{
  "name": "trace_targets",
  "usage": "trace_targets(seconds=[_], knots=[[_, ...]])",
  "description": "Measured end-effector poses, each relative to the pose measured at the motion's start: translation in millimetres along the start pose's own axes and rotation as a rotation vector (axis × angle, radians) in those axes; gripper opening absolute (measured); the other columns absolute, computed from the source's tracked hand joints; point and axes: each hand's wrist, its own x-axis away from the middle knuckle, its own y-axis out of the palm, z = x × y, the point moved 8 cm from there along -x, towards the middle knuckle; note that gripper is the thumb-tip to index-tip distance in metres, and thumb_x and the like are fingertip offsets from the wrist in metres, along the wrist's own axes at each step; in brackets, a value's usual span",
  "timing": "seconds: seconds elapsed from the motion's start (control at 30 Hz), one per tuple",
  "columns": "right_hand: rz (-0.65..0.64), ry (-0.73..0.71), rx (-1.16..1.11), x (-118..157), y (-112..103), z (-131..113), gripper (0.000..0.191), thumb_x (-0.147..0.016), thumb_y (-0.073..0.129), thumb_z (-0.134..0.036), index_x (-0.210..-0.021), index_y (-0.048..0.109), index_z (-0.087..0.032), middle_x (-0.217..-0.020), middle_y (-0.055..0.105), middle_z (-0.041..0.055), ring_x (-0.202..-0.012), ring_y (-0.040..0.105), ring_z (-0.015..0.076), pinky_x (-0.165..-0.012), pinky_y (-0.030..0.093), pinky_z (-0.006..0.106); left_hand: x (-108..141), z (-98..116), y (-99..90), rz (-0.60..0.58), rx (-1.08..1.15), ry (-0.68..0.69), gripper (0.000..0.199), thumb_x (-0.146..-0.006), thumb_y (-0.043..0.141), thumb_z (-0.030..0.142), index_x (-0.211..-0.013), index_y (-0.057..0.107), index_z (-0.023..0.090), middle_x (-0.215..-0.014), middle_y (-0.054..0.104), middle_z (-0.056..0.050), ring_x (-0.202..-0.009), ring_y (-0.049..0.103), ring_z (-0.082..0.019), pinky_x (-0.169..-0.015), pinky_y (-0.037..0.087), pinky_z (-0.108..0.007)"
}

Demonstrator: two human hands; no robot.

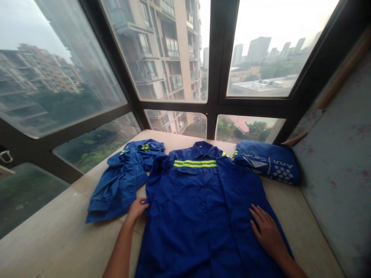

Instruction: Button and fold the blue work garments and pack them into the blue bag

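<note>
Though spread front up on the pale ledge (43, 239), not yet flat throughout: find the blue jacket (194, 216) in the near middle, collar (203, 149) toward the far windows (174, 50), hem beyond the near edge of view.

With left hand (137, 209): seems to pinch cloth at the jacket's left edge, fingers and thumb drawn narrow. Cannot tell sleeve from body cloth at that spot.

With right hand (266, 230): rests on the jacket's right side, palm down, fingers slightly apart, gripping nothing.

Judge laying-out well advanced. Count as done: collar set to the far side, front closed, yellow strips (194, 164) nearly level across the chest. Count as left: soft creases over the body, plus bunched cloth near the left shoulder. Cannot judge hem.

Record on the left, close beside, a second jacket (116, 185), rumpled and loosely doubled over. Judge as not neatly folded. Cannot tell whether touched by the left hand.

Record at far right, just beside the shoulder, a blue bundle (263, 162), compact, white print outward. Judge as finished folding.
</note>
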Motion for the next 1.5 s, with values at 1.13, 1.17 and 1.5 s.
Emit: trace_targets(seconds=[1.13,1.17,1.5], knots=[[0.074,-0.063,0.039,1.6,0.8,-1.5,0.045,-0.094,0.043,-0.038,-0.13,0.06,-0.016,-0.142,0.054,0.0115,-0.133,0.047,0.0301,-0.109,0.038,0.05,169.6,269.4,-107.9,-0.103,-0.191,1.165,0.032,-0.09,0.052,0.02,-0.119,0.063,0.029,-0.106,0.072,-0.002,-0.092,0.068,-0.019,-0.083,0.052,-0.026],[0.074,-0.062,0.035,1.7,0.5,-1.3,0.045,-0.094,0.043,-0.038,-0.13,0.06,-0.016,-0.142,0.054,0.0116,-0.133,0.047,0.0303,-0.109,0.038,0.051,199.7,257.1,-62.3,-0.254,-0.253,1.197,0.034,-0.09,0.049,0.015,-0.117,0.063,0.029,-0.101,0.072,-0.003,-0.084,0.069,-0.018,-0.074,0.053,-0.025],[0.103,0.099,-0.252,-12.1,-28.3,-28.0,0.048,-0.095,0.042,-0.048,-0.123,0.062,-0.015,-0.127,0.064,0.0153,-0.121,0.057,0.03,-0.103,0.046,0.047,230.0,148.3,91.4,-0.66,-0.101,0.925,0.021,-0.088,0.061,0.038,-0.107,0.066,0.033,-0.101,0.073,0.0,-0.09,0.069,-0.021,-0.077,0.049,-0.029]])
